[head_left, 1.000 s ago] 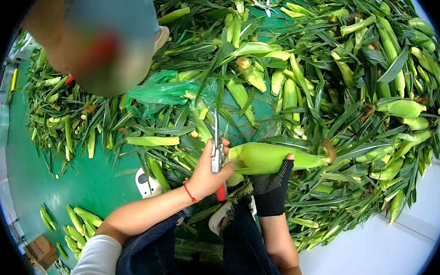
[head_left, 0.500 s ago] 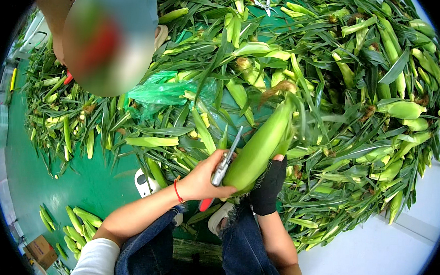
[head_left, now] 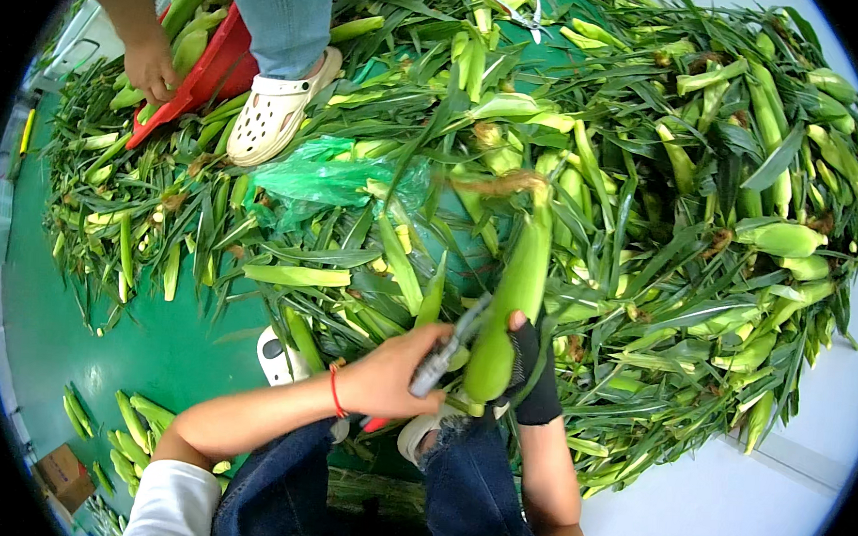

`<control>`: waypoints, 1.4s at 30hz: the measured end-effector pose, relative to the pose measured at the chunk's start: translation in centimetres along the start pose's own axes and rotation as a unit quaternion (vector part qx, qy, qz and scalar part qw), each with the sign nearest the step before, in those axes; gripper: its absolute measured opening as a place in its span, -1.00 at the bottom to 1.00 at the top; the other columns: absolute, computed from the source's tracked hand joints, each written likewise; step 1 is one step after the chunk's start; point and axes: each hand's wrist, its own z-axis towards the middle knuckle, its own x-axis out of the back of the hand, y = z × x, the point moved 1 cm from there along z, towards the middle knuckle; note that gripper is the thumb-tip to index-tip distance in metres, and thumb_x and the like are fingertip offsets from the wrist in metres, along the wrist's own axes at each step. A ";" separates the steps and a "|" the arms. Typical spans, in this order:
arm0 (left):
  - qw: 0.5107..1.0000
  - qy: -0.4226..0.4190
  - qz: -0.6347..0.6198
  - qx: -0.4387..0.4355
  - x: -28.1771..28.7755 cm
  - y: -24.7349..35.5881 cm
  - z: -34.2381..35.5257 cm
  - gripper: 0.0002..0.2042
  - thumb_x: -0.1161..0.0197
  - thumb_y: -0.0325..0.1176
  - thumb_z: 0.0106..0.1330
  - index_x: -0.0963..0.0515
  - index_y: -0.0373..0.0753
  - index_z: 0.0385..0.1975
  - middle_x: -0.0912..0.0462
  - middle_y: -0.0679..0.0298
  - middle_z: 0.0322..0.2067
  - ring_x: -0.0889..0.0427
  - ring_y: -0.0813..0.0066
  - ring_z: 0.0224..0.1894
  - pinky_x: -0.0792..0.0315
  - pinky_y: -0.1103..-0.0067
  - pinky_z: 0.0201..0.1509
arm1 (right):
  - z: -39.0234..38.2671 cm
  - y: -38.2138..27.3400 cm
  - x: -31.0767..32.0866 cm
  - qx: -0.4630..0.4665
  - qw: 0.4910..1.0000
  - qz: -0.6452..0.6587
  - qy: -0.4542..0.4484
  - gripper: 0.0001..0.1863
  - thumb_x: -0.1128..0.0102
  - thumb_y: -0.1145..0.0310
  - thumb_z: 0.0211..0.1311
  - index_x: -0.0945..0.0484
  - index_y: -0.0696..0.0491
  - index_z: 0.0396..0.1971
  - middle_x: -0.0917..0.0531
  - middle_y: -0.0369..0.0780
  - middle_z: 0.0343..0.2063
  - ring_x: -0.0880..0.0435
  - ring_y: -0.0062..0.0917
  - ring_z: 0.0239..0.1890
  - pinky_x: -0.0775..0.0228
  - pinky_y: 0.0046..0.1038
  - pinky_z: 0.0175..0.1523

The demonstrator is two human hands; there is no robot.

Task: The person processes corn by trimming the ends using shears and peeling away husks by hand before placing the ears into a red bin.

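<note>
My right hand (head_left: 532, 370), in a dark fingerless glove, grips a long green corn ear (head_left: 515, 292) near its base, its brown tassel pointing away from me. My left hand (head_left: 390, 373), with a red band at the wrist, holds a pair of grey shears with red handles (head_left: 444, 351) against the lower end of the ear. Both hands are above my knees in blue jeans.
A large heap of husked-leaf corn ears (head_left: 705, 185) covers the green floor ahead and right. Another person's hand (head_left: 150, 64), leg and white clog (head_left: 272, 109) are at upper left beside a red bin (head_left: 206, 72). A green plastic bag (head_left: 327, 180) lies mid-heap. Trimmed ears (head_left: 135, 422) lie lower left.
The corn ear has swung from lying crosswise to pointing away from me. My left hand with the shears has come down to its base. The other person has shifted up and left.
</note>
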 end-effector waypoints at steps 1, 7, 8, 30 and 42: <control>0.999 -0.030 -0.023 0.034 1.5 -0.8 -0.3 -0.27 -0.28 -0.41 -0.06 -0.08 -0.32 0.17 -0.41 0.07 -0.10 -0.47 0.24 -0.06 -0.35 0.49 0.03 | -0.7 -0.9 -1.0 0.023 0.999 -0.022 0.000 -0.48 -0.24 0.14 0.12 -0.36 0.11 0.01 -0.52 -0.23 -0.24 -0.49 -0.57 -0.24 -0.39 -0.48 -0.16; 0.988 -0.075 0.111 -0.074 5.4 -1.6 2.6 -0.15 -0.25 -0.37 -0.09 0.06 -0.50 0.22 -0.21 -0.17 0.11 -0.25 0.03 0.19 -0.15 0.40 0.28 | -2.5 -3.1 -1.0 0.030 0.961 -0.268 -0.066 -0.35 -0.38 0.25 -0.06 -0.34 0.17 0.04 -0.55 -0.15 -0.16 -0.52 -0.49 -0.09 -0.35 -0.45 0.03; 0.982 -0.085 0.139 -0.091 5.6 -1.5 3.3 -0.17 -0.25 -0.36 -0.11 0.00 -0.52 0.19 -0.19 -0.16 0.11 -0.23 -0.01 0.19 -0.16 0.39 0.26 | -2.7 -3.2 -1.1 0.031 0.953 -0.290 -0.085 -0.38 -0.39 0.24 -0.07 -0.38 0.19 -0.01 -0.56 -0.14 -0.18 -0.53 -0.49 -0.13 -0.36 -0.46 0.00; 0.957 0.172 -0.234 0.003 3.6 1.4 1.9 -0.62 -0.24 -0.56 0.11 -0.32 -0.21 -0.07 -0.47 0.39 -0.35 -0.45 0.70 -0.30 -0.39 0.68 -0.21 | -2.8 -2.0 -3.3 0.369 0.724 -0.583 0.020 -0.16 -0.53 0.16 -0.37 -0.35 0.11 0.02 -0.50 -0.08 -0.25 -0.53 -0.18 -0.23 -0.41 -0.29 -0.20; 0.770 0.225 -0.590 0.090 2.7 1.6 3.0 -0.68 -0.04 -0.57 0.08 -0.40 -0.16 -0.12 -0.41 0.37 -0.45 -0.45 0.58 -0.50 -0.50 0.57 -0.38 | -0.9 0.7 -5.6 0.206 0.966 -0.131 -0.088 -0.01 -0.14 -0.38 -0.15 -0.23 0.15 0.12 -0.43 -0.17 -0.02 -0.44 -0.43 0.03 -0.28 -0.38 0.10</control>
